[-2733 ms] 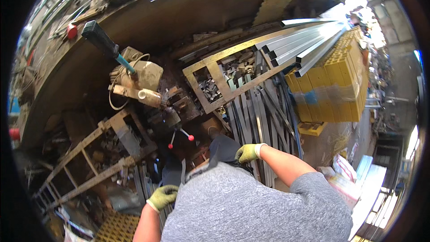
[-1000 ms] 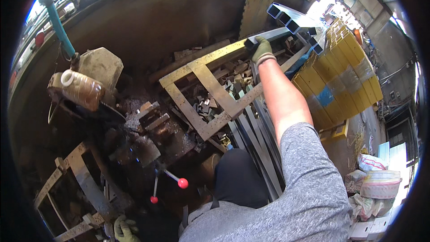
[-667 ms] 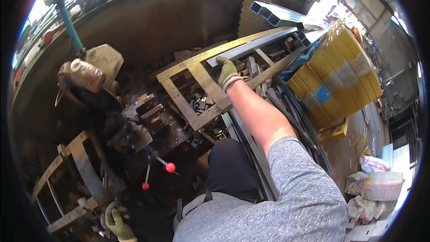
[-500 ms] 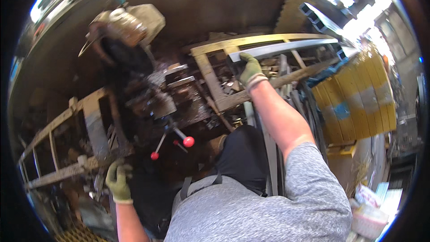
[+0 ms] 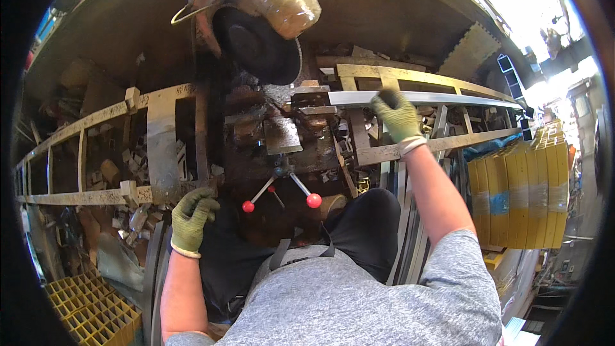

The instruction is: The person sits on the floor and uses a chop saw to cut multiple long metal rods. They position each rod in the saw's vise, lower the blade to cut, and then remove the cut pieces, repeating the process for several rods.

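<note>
My right hand (image 5: 398, 118), in a green work glove, is closed over a long pale metal bar (image 5: 448, 98). The bar lies across the yellowish frame rack (image 5: 378, 155) on the right, its near end by the vise jaws (image 5: 317, 110). My left hand (image 5: 191, 221), gloved too, is held low beside my left knee near the end of the left rack (image 5: 131, 193). Its fingers are loosely bent and apart, with nothing seen in them. Between the hands stands a cut-off saw with a dark round disc (image 5: 259, 45) and a spoked handle with red ball knobs (image 5: 312, 200).
Metal offcuts (image 5: 138, 218) lie in and under the racks. Yellow stacked pieces wrapped in film (image 5: 519, 186) stand at right. A yellow grid-like stack (image 5: 96, 307) sits at lower left. Blue-edged hollow profiles (image 5: 510, 77) rise at the right rack's far end.
My view has swung, shifting the saw rightward in the picture. My right hand now curls over the bar, whose near end lies closer to the vise. My left hand has come up slightly.
</note>
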Tool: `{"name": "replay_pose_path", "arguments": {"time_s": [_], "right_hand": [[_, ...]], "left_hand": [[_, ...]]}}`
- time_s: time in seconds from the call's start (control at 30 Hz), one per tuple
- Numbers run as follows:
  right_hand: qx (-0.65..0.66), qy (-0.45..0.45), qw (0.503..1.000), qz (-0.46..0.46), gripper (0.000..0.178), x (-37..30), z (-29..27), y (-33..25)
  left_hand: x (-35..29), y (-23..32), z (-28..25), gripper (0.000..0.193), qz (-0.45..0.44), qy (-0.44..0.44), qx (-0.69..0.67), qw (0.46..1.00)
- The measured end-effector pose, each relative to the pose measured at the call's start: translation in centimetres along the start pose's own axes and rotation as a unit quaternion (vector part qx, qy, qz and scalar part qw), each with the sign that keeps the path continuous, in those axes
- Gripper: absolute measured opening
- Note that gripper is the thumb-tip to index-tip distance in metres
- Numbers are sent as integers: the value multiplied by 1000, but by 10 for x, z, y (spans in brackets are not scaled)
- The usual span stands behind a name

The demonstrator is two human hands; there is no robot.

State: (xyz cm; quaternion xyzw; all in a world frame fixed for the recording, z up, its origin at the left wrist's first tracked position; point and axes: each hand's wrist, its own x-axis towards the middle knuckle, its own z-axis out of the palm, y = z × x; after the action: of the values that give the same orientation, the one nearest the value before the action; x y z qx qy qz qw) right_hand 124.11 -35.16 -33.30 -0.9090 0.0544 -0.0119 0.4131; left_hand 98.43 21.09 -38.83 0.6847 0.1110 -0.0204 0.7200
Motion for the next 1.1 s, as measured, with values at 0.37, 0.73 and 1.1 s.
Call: {"name": "replay_pose_path", "arguments": {"time_s": [0.37, 0.73, 1.1], "right_hand": [[-433, -65, 891, -122, 72, 85, -24, 58], [-379, -115, 894, -209, 67, 79, 62, -7], [-383, -157, 867, -277, 55, 80, 78, -19]], "left_hand": [[19, 7, 6, 36, -69, -38, -8, 997], [35, 11, 18, 37, -96, -83, -3, 992], [31, 17, 6, 39, -121, -85, 0, 989]]}}
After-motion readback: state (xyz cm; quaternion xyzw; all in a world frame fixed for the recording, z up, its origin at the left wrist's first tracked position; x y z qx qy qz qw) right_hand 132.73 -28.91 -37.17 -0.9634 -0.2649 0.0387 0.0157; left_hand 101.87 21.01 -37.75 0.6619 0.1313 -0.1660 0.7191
